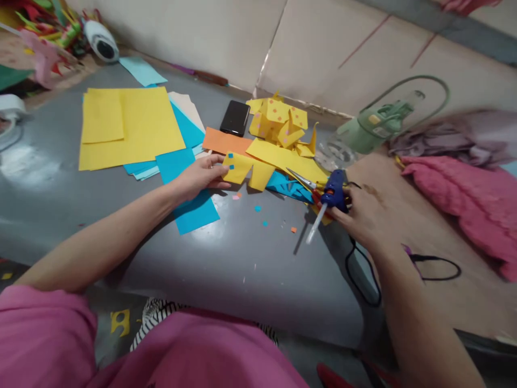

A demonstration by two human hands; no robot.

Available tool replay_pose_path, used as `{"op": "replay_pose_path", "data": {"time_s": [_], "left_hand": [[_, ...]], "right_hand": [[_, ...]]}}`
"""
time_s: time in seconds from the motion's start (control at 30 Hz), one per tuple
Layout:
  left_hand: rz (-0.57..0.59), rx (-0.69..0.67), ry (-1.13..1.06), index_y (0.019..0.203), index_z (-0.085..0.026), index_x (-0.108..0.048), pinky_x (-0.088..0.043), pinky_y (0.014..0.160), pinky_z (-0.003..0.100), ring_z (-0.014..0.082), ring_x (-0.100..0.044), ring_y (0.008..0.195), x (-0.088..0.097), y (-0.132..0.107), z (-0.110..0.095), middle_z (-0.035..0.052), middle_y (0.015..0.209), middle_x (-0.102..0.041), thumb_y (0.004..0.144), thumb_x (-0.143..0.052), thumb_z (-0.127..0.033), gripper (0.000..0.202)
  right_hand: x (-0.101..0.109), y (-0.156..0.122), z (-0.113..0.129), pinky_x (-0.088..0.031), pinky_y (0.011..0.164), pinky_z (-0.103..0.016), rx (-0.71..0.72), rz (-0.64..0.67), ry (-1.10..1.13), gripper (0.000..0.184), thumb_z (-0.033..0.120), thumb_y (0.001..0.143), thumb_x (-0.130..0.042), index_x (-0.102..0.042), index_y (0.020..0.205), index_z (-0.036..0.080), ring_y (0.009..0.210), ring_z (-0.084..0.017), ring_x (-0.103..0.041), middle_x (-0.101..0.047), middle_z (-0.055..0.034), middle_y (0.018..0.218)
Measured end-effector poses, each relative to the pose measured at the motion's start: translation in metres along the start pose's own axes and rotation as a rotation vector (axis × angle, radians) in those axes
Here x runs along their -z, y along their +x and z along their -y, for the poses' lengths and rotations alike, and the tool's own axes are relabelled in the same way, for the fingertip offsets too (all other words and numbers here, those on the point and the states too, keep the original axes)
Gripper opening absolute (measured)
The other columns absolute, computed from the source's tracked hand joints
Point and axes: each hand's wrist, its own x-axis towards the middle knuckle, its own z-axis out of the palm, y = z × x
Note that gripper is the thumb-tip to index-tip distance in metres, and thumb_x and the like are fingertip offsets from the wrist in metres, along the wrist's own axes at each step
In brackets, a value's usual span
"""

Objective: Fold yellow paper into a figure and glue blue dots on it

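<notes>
My left hand (205,175) pinches the left end of a yellow paper cutout (260,175), which has a notch in its lower edge and two small blue squares near my fingers. On the right, my right hand (361,213) is closed around a blue glue gun (336,194), and a whitish glue stick (317,223) sticks out of it toward me. Scissors (302,179) with their blades pointing left lie just beyond the glue gun. Blue paper scraps (291,186) sit between the cutout and the scissors. Behind them stands a spotted yellow paper figure (278,118).
Yellow sheets (145,124) and blue paper (197,213) lie to the left on the grey table (242,258). A black phone-like object (235,117) rests near the wall. A green-topped bottle (367,132) leans at the right, by a pink cloth (460,199). Tiny paper bits dot the table.
</notes>
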Motion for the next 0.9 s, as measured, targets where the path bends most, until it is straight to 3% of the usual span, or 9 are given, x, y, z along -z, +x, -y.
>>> {"op": "replay_pose_path", "data": {"time_s": [0.1,0.17,0.27,0.33,0.43,0.53,0.67,0.9], "left_hand": [[-0.006,-0.020,0.021,0.098,-0.016,-0.064,-0.061,0.063,0.017,0.0116,-0.074,0.079,0.002,0.001,0.001,0.0050,0.097,-0.075,0.092,-0.062,-0.012,0.007],[-0.004,-0.034,0.028,0.099,-0.017,-0.064,-0.061,0.064,0.017,0.0116,-0.074,0.079,0.004,0.001,0.001,0.0046,0.098,-0.075,0.091,-0.064,-0.013,0.008],[-0.001,-0.040,0.029,0.100,-0.017,-0.065,-0.061,0.064,0.017,0.0115,-0.074,0.077,0.005,0.001,0.001,0.0045,0.099,-0.075,0.091,-0.065,-0.015,0.009],[-0.007,-0.041,0.026,0.100,-0.017,-0.065,-0.062,0.064,0.018,0.0116,-0.074,0.079,0.005,0.001,0.001,0.0043,0.100,-0.075,0.091,-0.065,-0.014,0.009],[-0.026,-0.047,0.024,0.098,-0.017,-0.064,-0.062,0.065,0.018,0.0117,-0.074,0.080,0.006,0.001,0.001,0.0034,0.099,-0.074,0.090,-0.066,-0.014,0.009],[-0.032,-0.051,0.031,0.097,-0.018,-0.064,-0.062,0.064,0.018,0.0117,-0.073,0.081,0.006,0.000,-0.001,0.0021,0.096,-0.073,0.091,-0.065,-0.013,0.008],[-0.028,-0.037,0.025,0.096,-0.019,-0.063,-0.061,0.065,0.017,0.0118,-0.073,0.083,0.002,-0.004,-0.005,0.0001,0.091,-0.074,0.093,-0.060,-0.011,0.009],[-0.037,-0.044,0.036,0.099,-0.019,-0.064,-0.061,0.066,0.018,0.0129,-0.075,0.085,0.000,-0.004,-0.006,0.0018,0.098,-0.074,0.092,-0.061,-0.012,0.010]], "right_hand": [[0.003,-0.002,-0.024,-0.031,0.061,-0.039,-0.031,0.048,-0.194,0.033,0.053,0.078,-0.072,-0.058,0.074,0.023,0.066,-0.024,-0.048,-0.057,-0.0097,0.071],[0.007,-0.005,-0.025,-0.036,0.065,-0.041,0.008,0.100,-0.205,0.032,0.053,0.080,-0.070,-0.063,0.081,0.022,0.075,-0.029,-0.054,-0.062,-0.0142,0.082],[0.012,-0.008,-0.001,-0.042,0.076,-0.049,0.016,0.035,-0.161,0.035,0.053,0.090,-0.060,-0.067,0.101,0.020,0.091,-0.036,-0.059,-0.067,-0.0178,0.097],[0.008,-0.009,0.028,-0.044,0.079,-0.049,0.003,-0.020,-0.118,0.032,0.049,0.095,-0.053,-0.068,0.104,0.022,0.091,-0.034,-0.060,-0.068,-0.0152,0.096],[-0.009,-0.008,0.074,-0.046,0.082,-0.043,0.133,0.136,0.040,0.019,0.039,0.094,-0.059,-0.069,0.090,0.023,0.090,-0.028,-0.062,-0.069,-0.0101,0.089],[-0.030,-0.005,0.101,-0.046,0.079,-0.037,0.151,0.296,0.123,0.012,0.030,0.093,-0.061,-0.069,0.088,0.022,0.090,-0.024,-0.062,-0.069,-0.0077,0.091],[-0.041,-0.002,0.109,-0.046,0.079,-0.034,0.165,0.394,0.156,0.007,0.025,0.091,-0.064,-0.070,0.091,0.021,0.093,-0.023,-0.061,-0.068,-0.0075,0.095],[-0.039,0.005,0.105,-0.046,0.082,-0.035,0.233,0.497,0.138,0.009,0.021,0.089,-0.066,-0.071,0.095,0.022,0.094,-0.023,-0.060,-0.066,-0.0069,0.096]]}}
